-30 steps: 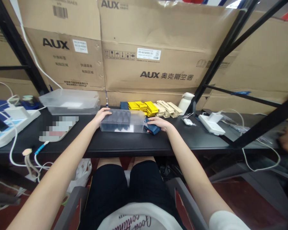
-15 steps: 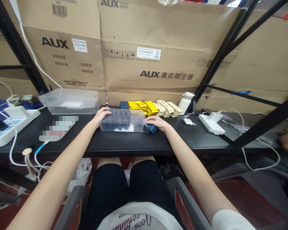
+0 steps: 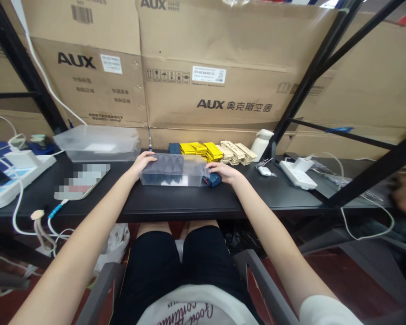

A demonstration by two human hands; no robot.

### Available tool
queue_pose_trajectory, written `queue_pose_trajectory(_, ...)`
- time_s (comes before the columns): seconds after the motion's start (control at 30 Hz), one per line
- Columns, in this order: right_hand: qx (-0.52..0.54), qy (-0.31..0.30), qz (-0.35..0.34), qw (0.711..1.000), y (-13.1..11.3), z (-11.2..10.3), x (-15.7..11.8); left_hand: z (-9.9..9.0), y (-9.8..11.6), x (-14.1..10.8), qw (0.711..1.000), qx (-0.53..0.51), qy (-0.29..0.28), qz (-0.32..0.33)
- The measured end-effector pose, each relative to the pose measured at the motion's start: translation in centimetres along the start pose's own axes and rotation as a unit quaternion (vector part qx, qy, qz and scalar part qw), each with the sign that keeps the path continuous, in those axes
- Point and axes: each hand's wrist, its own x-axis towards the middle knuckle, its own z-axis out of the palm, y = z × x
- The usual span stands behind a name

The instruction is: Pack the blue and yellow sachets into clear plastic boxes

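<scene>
The fingers of the right hand (image 3: 219,171) are closed on a dark blue folded packet (image 3: 214,180), right beside the right end of a clear rectangular plastic box (image 3: 189,179). The left hand (image 3: 144,162) lies over the box's far left corner, fingers touching it — whether they grip or merely rest, I cannot tell. Dark items (image 3: 165,163) fill the box's left part. Just behind stand flat yellow packets (image 3: 212,152), then cream packets (image 3: 235,152) and a white bottle (image 3: 262,145) — all on the black tabletop (image 3: 176,201). Farther left sit larger translucent plastic boxes (image 3: 98,141).
</scene>
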Motion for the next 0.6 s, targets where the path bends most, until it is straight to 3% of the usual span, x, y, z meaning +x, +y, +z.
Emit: queue_pose_trajectory(0.6,-0.04,0.021,-0.015,0.999,-0.36,0.32,-0.04,-0.02,0.16,-0.26,1.0,0.013,0.001,0.008)
